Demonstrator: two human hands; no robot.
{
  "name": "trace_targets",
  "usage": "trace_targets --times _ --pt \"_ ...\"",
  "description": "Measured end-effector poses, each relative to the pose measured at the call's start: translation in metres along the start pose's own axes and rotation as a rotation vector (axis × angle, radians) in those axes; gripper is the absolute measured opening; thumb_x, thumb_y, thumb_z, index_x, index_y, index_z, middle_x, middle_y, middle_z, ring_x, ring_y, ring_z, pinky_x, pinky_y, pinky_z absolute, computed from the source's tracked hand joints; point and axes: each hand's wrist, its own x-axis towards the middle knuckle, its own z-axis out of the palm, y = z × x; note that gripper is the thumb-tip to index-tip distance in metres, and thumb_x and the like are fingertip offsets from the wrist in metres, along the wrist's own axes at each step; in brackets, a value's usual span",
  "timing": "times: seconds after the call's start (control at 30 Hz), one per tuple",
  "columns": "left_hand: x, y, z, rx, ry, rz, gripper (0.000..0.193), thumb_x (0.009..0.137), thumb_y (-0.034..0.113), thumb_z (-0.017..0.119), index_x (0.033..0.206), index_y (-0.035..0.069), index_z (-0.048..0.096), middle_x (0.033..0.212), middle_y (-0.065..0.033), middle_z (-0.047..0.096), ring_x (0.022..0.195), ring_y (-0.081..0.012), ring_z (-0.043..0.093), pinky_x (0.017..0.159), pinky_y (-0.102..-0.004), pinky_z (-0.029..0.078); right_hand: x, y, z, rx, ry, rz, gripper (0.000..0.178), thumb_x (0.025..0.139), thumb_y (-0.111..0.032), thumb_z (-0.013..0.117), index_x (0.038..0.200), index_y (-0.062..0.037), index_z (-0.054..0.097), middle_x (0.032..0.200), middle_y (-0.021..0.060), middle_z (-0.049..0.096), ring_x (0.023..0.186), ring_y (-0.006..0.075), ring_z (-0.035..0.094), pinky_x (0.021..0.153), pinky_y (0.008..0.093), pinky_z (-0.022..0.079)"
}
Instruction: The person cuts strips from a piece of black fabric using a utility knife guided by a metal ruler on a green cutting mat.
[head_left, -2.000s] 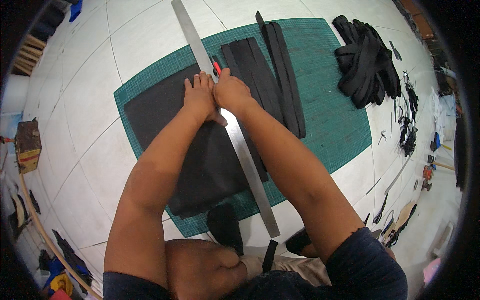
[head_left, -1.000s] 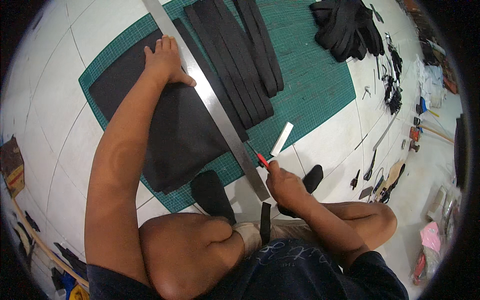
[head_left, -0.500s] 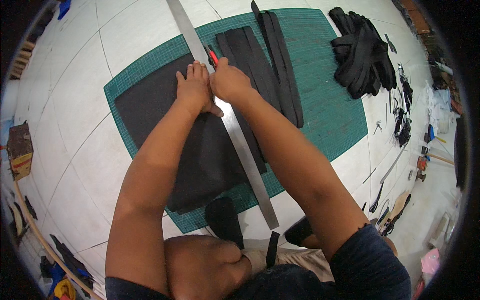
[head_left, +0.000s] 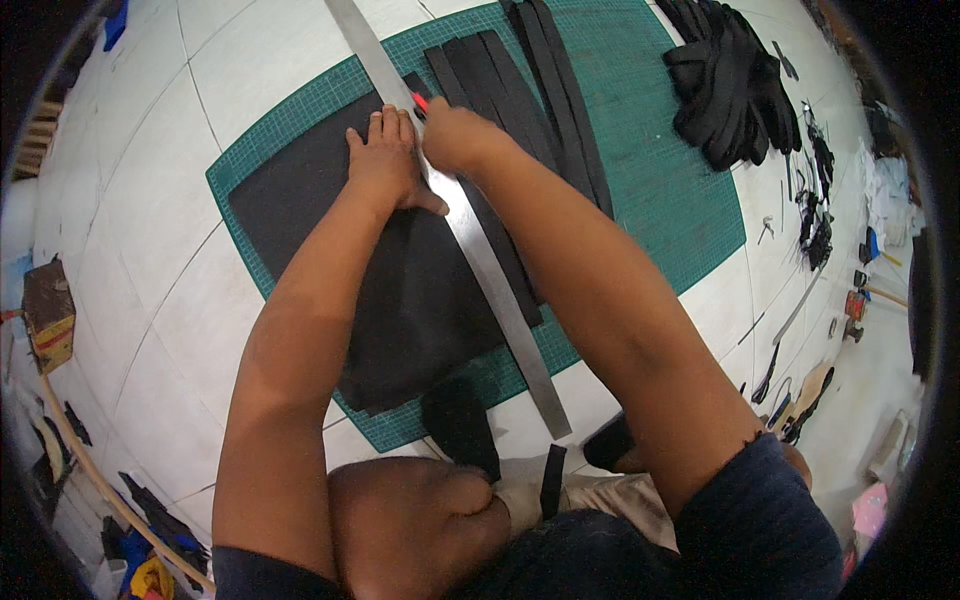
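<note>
Left hand (head_left: pixel 392 165) flat and open, fingers together, pressing down on the long steel ruler (head_left: pixel 470 250) and the black sheet (head_left: pixel 370 260) beneath it. Right hand (head_left: pixel 455 135) closed around a red-tipped cutter (head_left: pixel 420 101), just beside the left hand, on the ruler's right edge near its far end. Fingertips of both hands almost touching across the ruler.

Ruler lying diagonally over the green cutting mat (head_left: pixel 660 190), from beyond the mat's far edge down past its near edge onto the floor (head_left: pixel 140 250). Black sheet spread over the left half of the mat, reaching close to the mat's left corner and near edge, its right side under the ruler. Just right of the ruler, several cut black strips (head_left: pixel 520 110) side by side on the mat, parallel to the ruler, running toward the mat's far edge.

Off the mat's far right corner, a heap of black straps (head_left: pixel 730 85) on the white tiled floor. Farther right, small tools and scraps (head_left: pixel 815 230) scattered along the floor. Near the left rim, a small brown box (head_left: pixel 48 312). At the lower edge, bent knees (head_left: pixel 410 520) just in front of the mat's near edge, with a black-toed foot (head_left: pixel 455 425) touching the mat.
</note>
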Motion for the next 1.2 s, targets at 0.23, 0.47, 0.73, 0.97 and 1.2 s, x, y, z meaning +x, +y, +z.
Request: trace_targets --times 0.23,0.47,0.73,0.97,1.2 --pt "-0.001 -0.002 0.005 0.018 0.077 -0.011 0.151 0.045 0.071 0.087 0.156 -0.003 0.015 0.163 -0.0216 0.019 0.151 -0.0359 0.021 0.114 -0.0653 0.025 -0.181 0.091 0.055 -0.028 -0.161 0.113 0.027 0.095 -0.016 0.051 0.116 -0.0007 0.042 0.098 0.0327 0.066 0.092 0.0496 0.066 0.081 0.0583 0.051" --pt "0.003 -0.010 0.010 0.009 0.073 -0.021 0.150 0.043 0.070 0.088 0.155 -0.002 0.019 0.162 -0.0216 0.021 0.151 -0.0363 0.021 0.114 -0.0665 0.025 -0.336 0.150 0.090 -0.084 -0.322 0.257 0.019 0.095 -0.014 0.048 0.108 -0.0018 0.040 0.084 0.0284 0.067 0.080 0.0496 0.066 0.070 0.0590 0.051" --pt "0.038 -0.018 -0.039 -0.217 -0.032 -0.094 0.091 0.076 0.064 0.071 0.140 0.002 0.051 0.145 -0.0197 0.048 0.134 -0.0358 0.048 0.108 -0.0569 0.039 -0.338 0.147 0.076 0.209 -0.021 0.217 0.023 0.100 -0.019 0.052 0.108 -0.0032 0.038 0.080 0.0298 0.063 0.076 0.0514 0.063 0.065 0.0576 0.047" --pt "0.098 -0.029 -0.026 -0.043 0.330 -0.080 0.045 0.085 0.035 0.069 0.123 0.010 0.063 0.123 -0.0163 0.064 0.115 -0.0350 0.060 0.096 -0.0499 0.048 -0.348 0.178 0.111 0.361 -0.089 0.210 0.025 0.102 -0.022 0.052 0.112 -0.0035 0.039 0.080 0.0280 0.062 0.077 0.0499 0.063 0.065 0.0537 0.046" --pt "0.135 -0.063 -0.018 -0.575 0.293 -0.046 0.037 0.082 0.032 0.075 0.111 0.012 0.064 0.109 -0.0105 0.070 0.114 -0.0340 0.061 0.094 -0.0453 0.049 -0.342 0.181 0.127 0.459 -0.079 0.254 0.025 0.102 -0.023 0.051 0.113 -0.0029 0.041 0.082 0.0270 0.062 0.077 0.0474 0.064 0.067 0.0519 0.047"
